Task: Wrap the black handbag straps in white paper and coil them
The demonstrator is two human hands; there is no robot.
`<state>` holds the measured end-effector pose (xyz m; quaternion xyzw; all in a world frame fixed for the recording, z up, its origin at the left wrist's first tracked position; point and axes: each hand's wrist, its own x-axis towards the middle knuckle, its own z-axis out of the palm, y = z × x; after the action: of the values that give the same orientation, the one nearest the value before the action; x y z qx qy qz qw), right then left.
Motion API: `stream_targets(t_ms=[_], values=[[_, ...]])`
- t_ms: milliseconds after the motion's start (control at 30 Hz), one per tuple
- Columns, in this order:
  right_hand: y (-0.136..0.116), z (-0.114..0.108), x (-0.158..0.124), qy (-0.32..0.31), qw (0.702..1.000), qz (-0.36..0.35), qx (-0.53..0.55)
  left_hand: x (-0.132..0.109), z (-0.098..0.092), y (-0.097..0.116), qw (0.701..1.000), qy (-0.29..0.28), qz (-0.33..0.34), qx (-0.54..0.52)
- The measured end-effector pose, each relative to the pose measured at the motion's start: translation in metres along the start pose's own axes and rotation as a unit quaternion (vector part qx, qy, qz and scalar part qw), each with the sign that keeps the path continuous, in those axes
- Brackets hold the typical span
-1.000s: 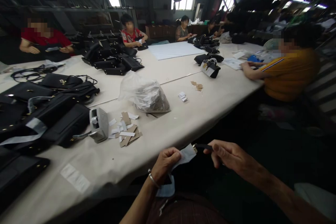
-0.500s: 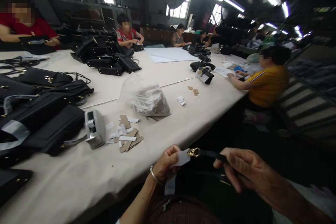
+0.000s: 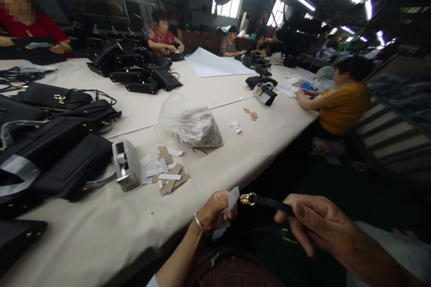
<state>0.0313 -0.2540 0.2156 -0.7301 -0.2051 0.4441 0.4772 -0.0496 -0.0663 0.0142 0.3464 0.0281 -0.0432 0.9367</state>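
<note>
My left hand (image 3: 213, 213), with a silver bangle at the wrist, pinches a translucent white wrapping strip (image 3: 233, 197); the lower part of the strip hangs below the fingers. My right hand (image 3: 319, 219) is closed on a narrow black strap (image 3: 272, 204). A gold metal clasp (image 3: 248, 198) at the strap's end points toward my left hand, a small gap away from the strip. Below the right fingers hangs another dark strap part with gold-coloured metal (image 3: 289, 235). Both hands are in front of the table edge, over my lap.
On the cream-covered table (image 3: 111, 228) lie black handbags (image 3: 67, 152), a tape dispenser (image 3: 126, 166), card and paper pieces (image 3: 168, 177) and a clear plastic bag (image 3: 195, 125) of pale material. A co-worker in yellow (image 3: 346, 103) sits at the right edge; others sit across the table.
The wrapping strip has come away from the gold clasp and now stands up in my left hand, slightly left of it. My right hand keeps its hold on the strap.
</note>
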Motion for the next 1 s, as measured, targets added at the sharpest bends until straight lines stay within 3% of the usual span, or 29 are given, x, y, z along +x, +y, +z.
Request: stream_targets(t_ms=[300,600,833,1000], values=[[0.006,0.007,0.010,-0.014,1.000,-0.003,0.018,-0.004,-0.009,0.007,0.998,-0.036,-0.040,0.027],[0.014,0.012,0.015,-0.025,0.999,0.006,-0.022,0.002,-0.013,0.011,0.998,-0.021,-0.051,0.033],[0.012,0.005,0.020,-0.039,0.996,0.042,-0.073,0.000,-0.012,0.039,0.993,-0.041,-0.063,0.095],[0.007,-0.003,0.027,-0.061,0.983,0.055,-0.165,-0.005,-0.001,0.062,0.978,-0.079,-0.096,0.170]])
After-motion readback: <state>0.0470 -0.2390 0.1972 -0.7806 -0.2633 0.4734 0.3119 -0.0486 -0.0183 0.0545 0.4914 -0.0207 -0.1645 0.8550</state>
